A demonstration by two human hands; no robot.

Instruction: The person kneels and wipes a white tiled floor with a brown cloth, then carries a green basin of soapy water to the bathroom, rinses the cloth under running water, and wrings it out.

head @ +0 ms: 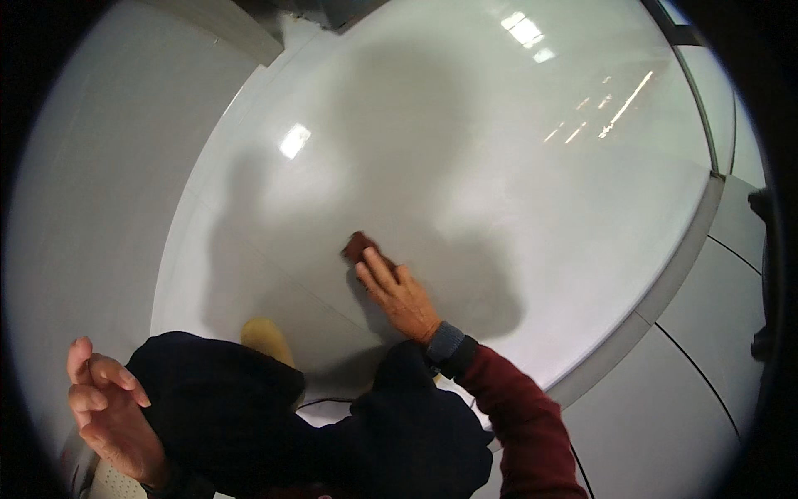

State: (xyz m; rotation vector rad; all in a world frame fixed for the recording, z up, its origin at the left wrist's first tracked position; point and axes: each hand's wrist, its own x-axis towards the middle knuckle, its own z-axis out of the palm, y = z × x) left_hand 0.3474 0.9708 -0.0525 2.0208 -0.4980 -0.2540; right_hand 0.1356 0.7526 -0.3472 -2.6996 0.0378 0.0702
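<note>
My right hand [399, 296] lies on a dark red cloth [358, 247], pressing it against the glossy white floor surface [561, 249]. Part of the cloth shows beyond the fingertips; the rest is hidden beneath the hand. To the left, my left hand [109, 405] is raised beside my dark-clothed knee, palm up, with its fingers curled loosely and nothing in it. A yellow shoe [265, 337] shows past that knee. Shadows of my head and arms fall across the white surface.
A grey wall or panel [93, 156] rises along the left. At the right, a raised grey edge [623, 349] borders large pale tiles [654, 399]. A beam end [249, 37] and a dark object [349, 12] stand at the top. Behind my legs runs a thin dark cable [324, 400].
</note>
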